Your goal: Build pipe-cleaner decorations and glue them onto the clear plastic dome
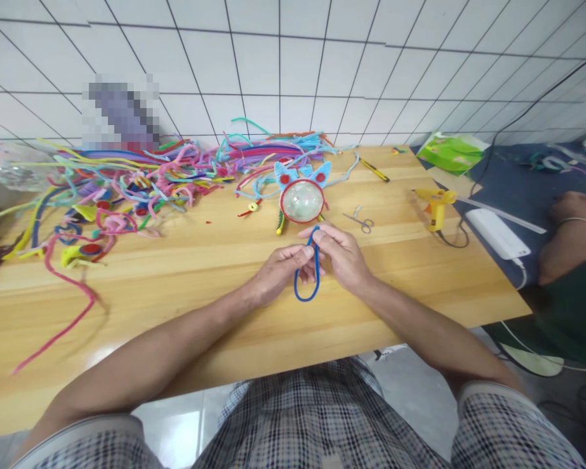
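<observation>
Blue pipe cleaner [306, 299], pinched by left hand [286, 270] and right hand [339, 251], has its ends partly hidden.

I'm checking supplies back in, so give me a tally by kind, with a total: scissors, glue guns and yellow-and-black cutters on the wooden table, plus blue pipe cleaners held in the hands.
Scissors: 1
Glue gun: 1
Yellow-and-black cutter: 1
Held blue pipe cleaner: 1
Total: 4
</observation>
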`<state>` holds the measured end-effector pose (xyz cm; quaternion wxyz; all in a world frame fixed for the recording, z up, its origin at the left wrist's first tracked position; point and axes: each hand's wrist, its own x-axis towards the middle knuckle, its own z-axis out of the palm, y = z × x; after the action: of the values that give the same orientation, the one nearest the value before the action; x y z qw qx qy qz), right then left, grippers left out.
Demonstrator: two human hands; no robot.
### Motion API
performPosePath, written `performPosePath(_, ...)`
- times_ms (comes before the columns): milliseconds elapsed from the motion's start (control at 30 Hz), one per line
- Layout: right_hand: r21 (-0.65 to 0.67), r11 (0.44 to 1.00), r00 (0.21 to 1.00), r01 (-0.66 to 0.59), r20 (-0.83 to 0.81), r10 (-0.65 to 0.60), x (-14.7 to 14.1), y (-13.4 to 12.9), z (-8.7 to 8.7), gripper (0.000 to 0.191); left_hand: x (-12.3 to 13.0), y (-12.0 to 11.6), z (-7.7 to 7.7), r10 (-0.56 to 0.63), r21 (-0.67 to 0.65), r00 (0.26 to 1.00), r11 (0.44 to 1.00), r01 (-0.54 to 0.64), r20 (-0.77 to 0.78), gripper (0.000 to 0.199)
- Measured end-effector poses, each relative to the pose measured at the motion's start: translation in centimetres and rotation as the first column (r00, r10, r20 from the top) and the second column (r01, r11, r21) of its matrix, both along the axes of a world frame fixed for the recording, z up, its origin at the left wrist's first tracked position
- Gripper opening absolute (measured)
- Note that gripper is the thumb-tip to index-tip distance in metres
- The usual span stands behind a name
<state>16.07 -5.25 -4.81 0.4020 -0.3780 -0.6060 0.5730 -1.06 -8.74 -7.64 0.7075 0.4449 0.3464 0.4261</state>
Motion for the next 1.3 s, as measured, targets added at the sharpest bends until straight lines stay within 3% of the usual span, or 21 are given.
performPosePath(300,0.216,0.975,0.992,0.046,0.109,-0.071,0.3,-0.3,-0.4,0.051,0.0,0.0,0.1,-0.017,0.031,1.0,0.999,0.017,-0.023,0.065)
performPosePath(367,0.338,0.94,0.986,0.054,0.13,-0.104,0.3,-0.4,-0.6,0.047,-0.2,-0.1,0.1,0.002,0.098,0.995,0.995,0.008,-0.104,0.065)
performPosePath(433,0.439,0.898,0.981,0.038,0.153,-0.116,0.4,-0.5,-0.6,0.045,-0.5,-0.3,0.2,0.095,0.233,0.974,0.972,-0.046,-0.206,0.062)
performPosePath(500,0.496,0.868,0.976,0.015,0.182,-0.121,0.5,-0.5,-0.5,0.043,-0.9,-0.5,0.2,0.289,0.436,0.925,0.885,-0.16,-0.247,0.052)
performPosePath(600,0.555,0.832,0.957,-0.004,0.243,-0.157,0.7,-0.5,-0.3,0.041,-1.3,-0.4,0.2,0.56,0.717,0.82,0.619,-0.321,-0.117,0.027)
performPosePath(667,0.584,0.811,0.941,-0.036,0.292,-0.168,0.8,-0.4,-0.3,0.04,-1.5,-0.1,0.2,0.609,0.829,0.792,0.466,-0.309,-0.047,0.018)
performPosePath(733,0.588,0.804,0.928,-0.091,0.342,-0.145,0.9,-0.4,-0.6,0.04,-1.6,0.2,0.2,0.608,0.888,0.793,0.388,-0.246,-0.046,0.022)
performPosePath(833,0.57,0.809,0.917,-0.145,0.385,-0.107,0.8,-0.3,-1.0,0.041,-1.6,0.5,0.1,0.595,0.907,0.8,0.375,-0.193,-0.076,0.021)
performPosePath(1000,0.532,0.836,0.912,-0.136,0.397,-0.105,0.7,-0.3,-1.0,0.04,-1.7,0.7,-0.3,0.596,0.9,0.799,0.384,-0.204,-0.073,0.031)
performPosePath(1300,0.468,0.873,0.915,-0.138,0.397,-0.068,0.6,-0.4,-0.8,0.04,-1.8,1.1,-1.0,0.621,0.916,0.781,0.347,-0.202,-0.063,0.026)
